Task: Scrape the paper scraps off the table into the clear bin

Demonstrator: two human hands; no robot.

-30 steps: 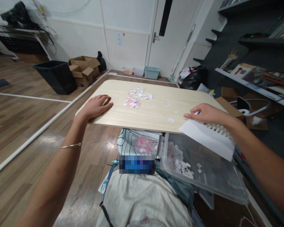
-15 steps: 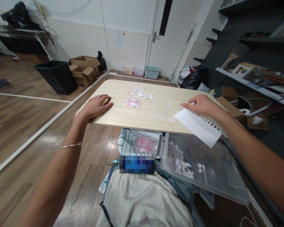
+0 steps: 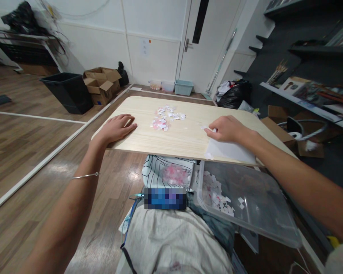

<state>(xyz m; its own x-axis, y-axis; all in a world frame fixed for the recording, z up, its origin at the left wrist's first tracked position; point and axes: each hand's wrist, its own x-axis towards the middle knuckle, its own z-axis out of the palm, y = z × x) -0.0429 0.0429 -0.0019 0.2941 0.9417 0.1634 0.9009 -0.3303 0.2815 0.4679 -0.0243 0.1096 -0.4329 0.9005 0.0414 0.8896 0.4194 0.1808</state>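
Here, the left hand (image 3: 117, 128) lies unclenched on the board (image 3: 171, 142) — right hand (image 3: 228, 130), palm-down, pinching paper (image 3: 231, 150).

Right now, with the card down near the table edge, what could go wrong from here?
1. The paper scrap by the left corner of the white card lies close to the tabletop's near edge; a stray nudge from the right hand, which holds the card, might tip it off.
2. The paper pile looks loose, so a knock could scatter it.
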